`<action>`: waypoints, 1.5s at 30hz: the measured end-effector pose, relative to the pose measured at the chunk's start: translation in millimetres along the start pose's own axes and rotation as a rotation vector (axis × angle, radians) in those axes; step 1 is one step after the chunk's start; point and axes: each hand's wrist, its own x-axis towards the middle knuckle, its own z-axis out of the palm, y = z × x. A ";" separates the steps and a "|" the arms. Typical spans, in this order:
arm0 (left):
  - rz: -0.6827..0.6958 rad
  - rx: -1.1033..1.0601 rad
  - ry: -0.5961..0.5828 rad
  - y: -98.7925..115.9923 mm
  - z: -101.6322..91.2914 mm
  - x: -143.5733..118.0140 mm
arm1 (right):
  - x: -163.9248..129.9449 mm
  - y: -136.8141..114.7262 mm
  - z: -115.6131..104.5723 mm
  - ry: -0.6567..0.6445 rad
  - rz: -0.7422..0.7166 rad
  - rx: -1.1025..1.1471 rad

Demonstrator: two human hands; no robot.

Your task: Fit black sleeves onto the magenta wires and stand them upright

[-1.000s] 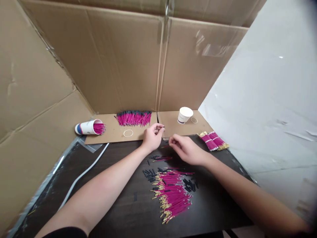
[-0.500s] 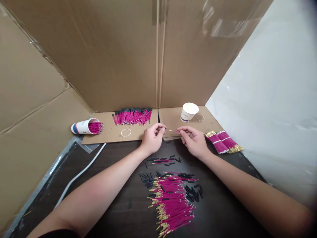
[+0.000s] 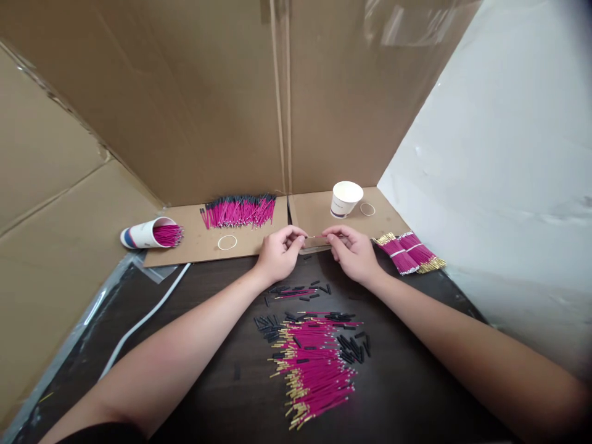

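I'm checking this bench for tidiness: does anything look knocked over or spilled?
Yes. The paper cup on the left lies on its side with pink wires showing in its mouth, while the white cup stands upright. Small black sleeves lie scattered around the loose pink wire pile on the dark table.

No text, label, brand or number is legible anywhere; the markings on the paper cups (image 3: 345, 198) are too small to read.
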 end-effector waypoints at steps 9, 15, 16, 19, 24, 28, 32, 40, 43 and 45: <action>0.017 0.005 -0.008 -3.3 1.0 -0.2 | -0.5 -0.6 -0.7 -0.012 -0.007 -0.044; 0.016 -0.009 -0.006 -3.0 0.3 -0.2 | -0.4 -1.0 -1.4 -0.010 0.006 -0.041; 0.015 -0.013 -0.005 -3.2 0.4 0.0 | -0.5 -0.9 -1.5 -0.011 0.006 -0.046; 0.015 -0.006 -0.002 -3.8 0.9 0.6 | -0.7 -0.6 -1.7 -0.017 -0.001 -0.061; 0.019 0.031 -0.010 -3.8 1.2 0.6 | -0.8 -0.6 -1.3 0.000 -0.010 -0.067; 0.024 0.052 -0.011 -3.4 1.3 -0.4 | -1.4 -1.0 -1.4 -0.006 -0.035 -0.065; 0.025 0.057 -0.019 -3.6 1.9 -0.5 | -2.1 -0.6 -1.9 0.000 -0.064 -0.062; 0.033 0.052 -0.023 -4.9 2.9 -0.6 | -2.1 -0.6 -1.7 0.004 -0.099 -0.042; 0.035 0.060 -0.028 -5.4 2.8 -0.8 | -2.2 -0.6 -1.6 0.005 -0.098 -0.043; 0.037 0.059 -0.035 -5.7 2.8 -0.7 | -2.3 -0.3 -1.3 0.009 -0.101 -0.049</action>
